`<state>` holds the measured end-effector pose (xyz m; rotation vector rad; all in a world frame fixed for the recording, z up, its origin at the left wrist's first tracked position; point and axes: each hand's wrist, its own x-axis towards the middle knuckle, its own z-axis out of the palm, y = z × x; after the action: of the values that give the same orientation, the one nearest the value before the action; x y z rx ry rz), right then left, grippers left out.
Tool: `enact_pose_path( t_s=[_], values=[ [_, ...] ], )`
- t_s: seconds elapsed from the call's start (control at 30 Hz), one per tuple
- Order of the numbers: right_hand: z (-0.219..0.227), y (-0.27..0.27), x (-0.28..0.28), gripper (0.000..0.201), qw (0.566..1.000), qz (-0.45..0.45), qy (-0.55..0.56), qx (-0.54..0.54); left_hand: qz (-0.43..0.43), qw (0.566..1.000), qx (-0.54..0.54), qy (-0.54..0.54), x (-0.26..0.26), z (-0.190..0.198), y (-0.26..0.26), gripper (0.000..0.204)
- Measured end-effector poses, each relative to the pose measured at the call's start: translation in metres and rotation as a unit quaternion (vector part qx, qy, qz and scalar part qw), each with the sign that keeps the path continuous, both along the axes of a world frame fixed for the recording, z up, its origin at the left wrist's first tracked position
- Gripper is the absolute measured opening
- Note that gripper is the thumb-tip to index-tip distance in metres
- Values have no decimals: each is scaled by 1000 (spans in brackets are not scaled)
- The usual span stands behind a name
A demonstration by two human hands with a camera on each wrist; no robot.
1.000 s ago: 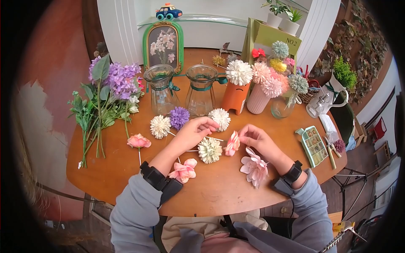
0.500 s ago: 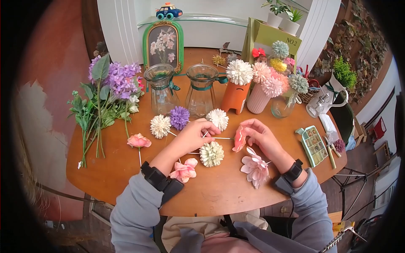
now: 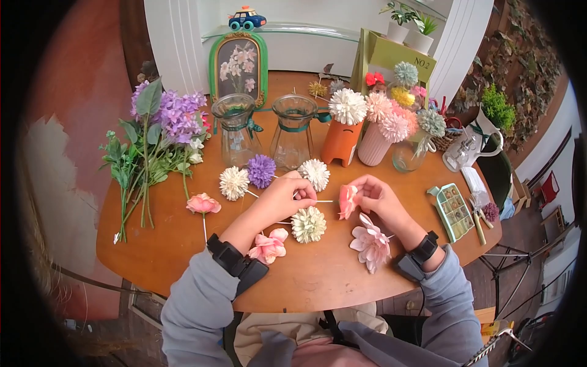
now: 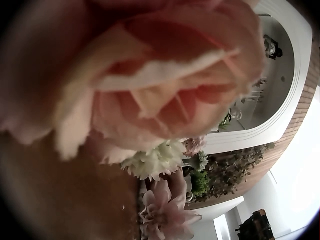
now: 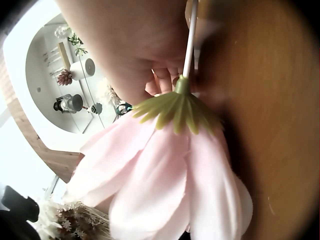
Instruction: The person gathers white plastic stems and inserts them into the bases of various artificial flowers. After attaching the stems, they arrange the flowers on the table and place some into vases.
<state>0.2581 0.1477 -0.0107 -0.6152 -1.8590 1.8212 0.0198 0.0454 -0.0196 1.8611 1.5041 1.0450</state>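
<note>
In the head view my left hand [image 3: 287, 197] pinches a thin white stick [image 3: 325, 200] that points to the right. Facing it, my right hand [image 3: 380, 202] holds a coral-pink flower head [image 3: 348, 202] by its edge, close to the stick's end. Below the left fingers lies a cream pompom flower [image 3: 308, 225]; a white pompom flower [image 3: 314, 175] sits just beyond them. Beside the left wrist is a pink flower [image 3: 268, 246], which fills much of the left wrist view. A pale pink long-petalled flower [image 5: 150, 180] with a green base lies under the right wrist.
Two glass vases [image 3: 292, 131] stand behind the hands, next to an orange holder [image 3: 340, 144] and a pink ribbed vase [image 3: 374, 147]. Purple flowers [image 3: 177, 116] with green stems lie left. A sectioned tray [image 3: 455, 211] and pliers [image 3: 479, 226] are at right.
My right hand has turned the coral flower head and brought it level with the white stick. The left hand has taken the stick between its fingers; a small gap now shows before the flower.
</note>
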Motion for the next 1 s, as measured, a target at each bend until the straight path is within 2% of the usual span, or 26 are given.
enact_pose_path(
  t_s=[0.13, 0.23, 0.33, 0.47, 0.5, 0.6, 0.67, 0.73, 0.83, 0.93, 1.0],
  values=[
    [3, 1, -1, 34, 995, -45, 93, -6, 15, 999, 31, -17, 0, -3, 2, 11],
    [15, -7, -6, 45, 998, -24, 65, 5, 32, 991, 71, -105, -1, -12, 10, 17],
    [17, -14, -6, 55, 995, 54, 75, -43, 16, 992, 25, -122, 1, -7, 8, 17],
    [9, -12, -4, 48, 990, 82, 96, -66, -30, 993, -35, -105, 3, 3, 2, 15],
    [7, -11, -3, 37, 992, 63, 100, -55, -35, 994, -33, -97, 4, 1, 2, 15],
    [7, -6, -2, 29, 990, 0, 132, -44, -38, 994, -36, -100, 3, -3, 4, 15],
    [16, -6, -2, 30, 986, -75, 148, -5, -34, 993, -37, -106, 1, -5, 5, 15],
    [27, 11, 5, 32, 961, -158, 184, 129, -24, 994, -34, -97, 1, -5, 5, 15],
    [46, 17, 9, 32, 910, -259, 214, 242, -18, 995, -39, -89, 2, -6, 5, 16],
    [60, 23, 11, 33, 877, -284, 241, 303, -12, 995, -36, -91, 1, -9, 7, 14],
    [70, 22, 8, 32, 874, -284, 248, 306, -10, 994, -25, -102, 1, -12, 9, 12]
  ],
)
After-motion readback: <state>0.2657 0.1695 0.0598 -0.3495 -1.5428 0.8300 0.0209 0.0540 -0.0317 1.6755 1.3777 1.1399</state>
